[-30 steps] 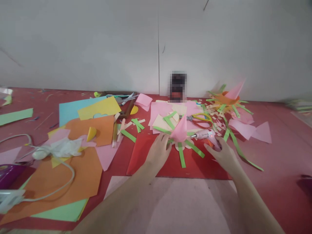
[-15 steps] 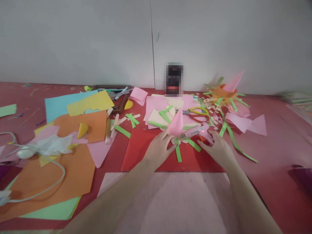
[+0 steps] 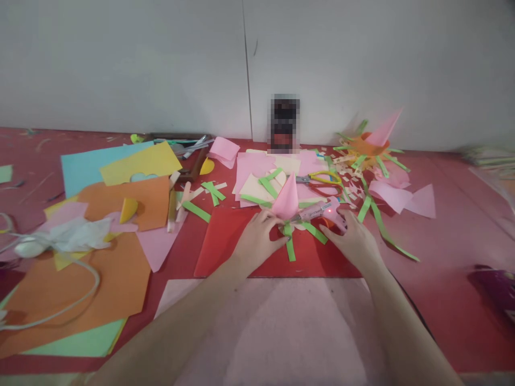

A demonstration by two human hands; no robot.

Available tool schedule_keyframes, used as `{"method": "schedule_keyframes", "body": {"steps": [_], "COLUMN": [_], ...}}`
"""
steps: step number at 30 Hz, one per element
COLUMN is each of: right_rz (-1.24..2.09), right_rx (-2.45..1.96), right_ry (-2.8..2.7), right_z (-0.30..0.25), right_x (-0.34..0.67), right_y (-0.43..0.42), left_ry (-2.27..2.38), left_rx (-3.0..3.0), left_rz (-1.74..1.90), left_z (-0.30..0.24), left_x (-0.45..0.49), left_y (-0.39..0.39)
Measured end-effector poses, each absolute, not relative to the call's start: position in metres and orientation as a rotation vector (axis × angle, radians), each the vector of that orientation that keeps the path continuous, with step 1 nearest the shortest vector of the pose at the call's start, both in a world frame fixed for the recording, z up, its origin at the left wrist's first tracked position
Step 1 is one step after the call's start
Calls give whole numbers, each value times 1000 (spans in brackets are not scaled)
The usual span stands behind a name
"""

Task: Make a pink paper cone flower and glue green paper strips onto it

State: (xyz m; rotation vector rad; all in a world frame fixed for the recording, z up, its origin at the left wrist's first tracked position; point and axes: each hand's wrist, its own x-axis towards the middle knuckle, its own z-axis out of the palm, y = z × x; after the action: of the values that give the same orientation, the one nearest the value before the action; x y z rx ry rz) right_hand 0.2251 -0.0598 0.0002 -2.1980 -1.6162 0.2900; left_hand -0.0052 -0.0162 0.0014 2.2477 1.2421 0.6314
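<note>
A pink paper cone stands point up on a small pale base with green paper strips spreading from it. At its near left side is my left hand, with fingertips and thumb closed about a green strip by the cone's foot. My right hand is wrapped round the grip of a pink hot glue gun with a small red light. The gun's nozzle points left and reaches the base of the cone. Under the work lies a red board.
Yellow-and-red-handled scissors rest on pink sheets behind the cone. A finished-looking cone in an orange ring stands back right among paper scraps. Coloured sheets and a white cable spread left. A pixelated dark object leans against the wall.
The whole view has shifted slightly. The glue gun's nozzle has stayed near the cone's base, and my left fingers have drawn closer together around the green strip.
</note>
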Motion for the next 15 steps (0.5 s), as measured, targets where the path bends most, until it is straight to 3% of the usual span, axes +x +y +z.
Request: {"method": "schedule_keyframes", "body": {"steps": [15], "right_rz": [292], "right_rx": [-2158], "right_ry": [-1603], "right_z": [-3], "right_x": [218], "right_y": [-61], "left_ry": [1127], "left_rx": [2155], "left_rz": [655], "left_z": [-2], "left_x": [-10], "left_y": [-13]}}
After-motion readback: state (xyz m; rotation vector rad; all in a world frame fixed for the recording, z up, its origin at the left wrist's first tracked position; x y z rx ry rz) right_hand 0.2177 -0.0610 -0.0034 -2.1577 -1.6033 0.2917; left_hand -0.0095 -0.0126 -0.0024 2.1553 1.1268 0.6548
